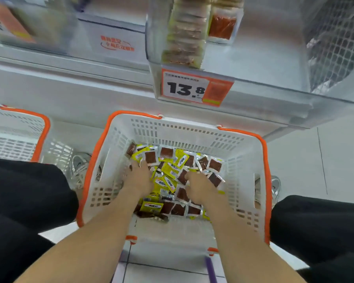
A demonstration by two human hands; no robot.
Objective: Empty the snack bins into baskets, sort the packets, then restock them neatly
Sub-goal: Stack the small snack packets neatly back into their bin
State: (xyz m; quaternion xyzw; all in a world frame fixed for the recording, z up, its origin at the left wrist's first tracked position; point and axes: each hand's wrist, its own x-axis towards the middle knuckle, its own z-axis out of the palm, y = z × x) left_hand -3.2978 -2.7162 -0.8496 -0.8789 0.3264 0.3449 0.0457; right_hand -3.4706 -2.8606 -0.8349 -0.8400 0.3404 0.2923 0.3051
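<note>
A white basket with orange handles (192,129) stands on the floor between my knees. Several small snack packets (172,170), yellow ones and clear ones with dark brown contents, lie jumbled in its bottom. My left hand (138,176) is down among the packets at the left of the pile, fingers reaching into them. My right hand (198,185) is in the middle of the pile, fingers curled over packets. Whether either hand grips a packet is hidden. Above, a clear snack bin (253,64) holds a stacked row of packets (184,31).
A second white and orange basket (18,129) stands at the left. An orange price tag reading 13.8 (196,88) hangs on the bin's front. More clear bins line the shelf at left and right. My shoes and dark trouser legs flank the basket on the tiled floor.
</note>
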